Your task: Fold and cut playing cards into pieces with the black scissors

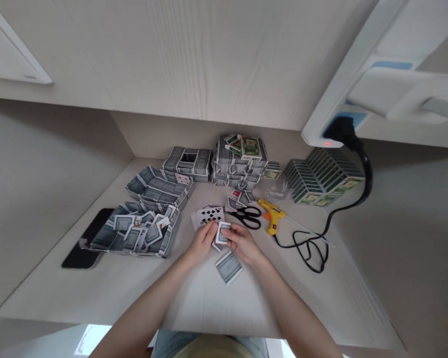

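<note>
Between my two hands is a grey-backed playing card (pixel 223 232), its white edges folded up. My left hand (pixel 203 241) pinches its left side, and my right hand (pixel 242 242) grips its right side with thumb and fingers. Just below them, a flat piece made of grey-backed cards (pixel 229 267) lies on the desk. Part of another card (pixel 217 246) shows under my hands. Beyond my left fingers are face-up playing cards (pixel 210 215) with black spades. Black-handled scissors (pixel 249 217) rest past my right hand.
A yellow glue gun (pixel 272 215) lies to the right, its black cord (pixel 313 258) running to a power strip (pixel 339 99). On the left are a tray of loose cards (pixel 164 243), another card-built tray (pixel 153 184) and a phone (pixel 82 248). Card-built boxes (pixel 235 166) and card packs (pixel 321 174) stand behind.
</note>
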`<action>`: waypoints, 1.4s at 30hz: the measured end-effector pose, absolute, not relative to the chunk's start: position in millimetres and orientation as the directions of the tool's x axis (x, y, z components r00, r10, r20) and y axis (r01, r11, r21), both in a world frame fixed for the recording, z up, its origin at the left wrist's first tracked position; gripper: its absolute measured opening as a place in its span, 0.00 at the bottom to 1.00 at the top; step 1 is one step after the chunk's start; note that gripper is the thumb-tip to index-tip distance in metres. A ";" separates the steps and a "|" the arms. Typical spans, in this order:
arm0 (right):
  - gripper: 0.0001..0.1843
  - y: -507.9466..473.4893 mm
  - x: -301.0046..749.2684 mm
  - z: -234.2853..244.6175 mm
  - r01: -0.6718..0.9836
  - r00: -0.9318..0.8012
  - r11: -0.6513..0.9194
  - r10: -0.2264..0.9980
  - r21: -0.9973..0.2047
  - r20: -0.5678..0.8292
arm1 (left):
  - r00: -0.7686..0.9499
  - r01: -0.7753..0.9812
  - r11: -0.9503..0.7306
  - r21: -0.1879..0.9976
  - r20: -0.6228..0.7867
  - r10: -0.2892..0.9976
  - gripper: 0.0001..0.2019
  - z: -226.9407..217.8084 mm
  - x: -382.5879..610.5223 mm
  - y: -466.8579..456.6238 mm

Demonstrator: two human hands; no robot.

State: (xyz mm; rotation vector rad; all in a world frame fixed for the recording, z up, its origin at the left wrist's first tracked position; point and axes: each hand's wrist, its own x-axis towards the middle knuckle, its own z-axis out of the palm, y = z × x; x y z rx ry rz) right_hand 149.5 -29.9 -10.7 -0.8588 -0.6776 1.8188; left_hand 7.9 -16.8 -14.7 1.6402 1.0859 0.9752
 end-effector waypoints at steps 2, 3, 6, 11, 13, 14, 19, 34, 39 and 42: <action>0.19 -30.6 148.4 -11.6 -0.536 -0.275 -0.373 0.925 -0.757 -0.262 | 0.317 0.240 -0.200 0.950 0.118 0.941 0.15 -14.0 7.5 -16.4; 0.19 -30.9 147.8 -12.1 -0.537 -0.273 -0.377 0.924 -0.755 -0.267 | 0.321 0.255 -0.200 0.946 0.113 0.940 0.14 -13.9 7.4 -16.1; 0.18 -31.8 146.2 -13.0 -0.540 -0.263 -0.377 0.925 -0.753 -0.275 | 0.324 0.304 -0.204 0.930 0.101 0.941 0.13 -14.3 7.4 -15.5; 0.17 -31.7 147.1 -10.5 -0.540 -0.255 -0.356 0.933 -0.763 -0.255 | 0.311 0.365 -0.214 0.906 0.099 0.945 0.14 -15.7 8.1 -15.1; 0.18 -30.9 149.6 -8.5 -0.518 -0.272 -0.364 0.928 -0.774 -0.254 | 0.304 0.377 -0.225 0.898 0.109 0.946 0.14 -16.1 8.5 -15.4; 0.18 -30.5 151.1 -7.7 -0.499 -0.278 -0.366 0.926 -0.786 -0.255 | 0.299 0.383 -0.229 0.895 0.114 0.947 0.14 -16.2 8.8 -15.6; 0.19 -28.4 156.3 -9.3 -0.352 -0.244 -0.331 0.936 -0.876 -0.255 | 0.317 0.422 -0.246 0.873 0.112 0.942 0.14 -15.0 9.1 -17.3; 0.18 -28.5 155.9 -14.2 -0.306 -0.206 -0.277 0.953 -0.911 -0.221 | 0.324 0.452 -0.279 0.847 0.136 0.936 0.14 -15.6 6.9 -16.4; 0.18 -28.8 155.2 -13.0 -0.344 -0.211 -0.294 0.950 -0.892 -0.232 | 0.333 0.430 -0.279 0.858 0.137 0.933 0.14 -16.5 6.6 -16.3; 0.16 -29.2 155.3 -12.6 -0.362 -0.216 -0.306 0.946 -0.881 -0.240 | 0.346 0.400 -0.272 0.875 0.130 0.929 0.14 -16.5 6.1 -15.8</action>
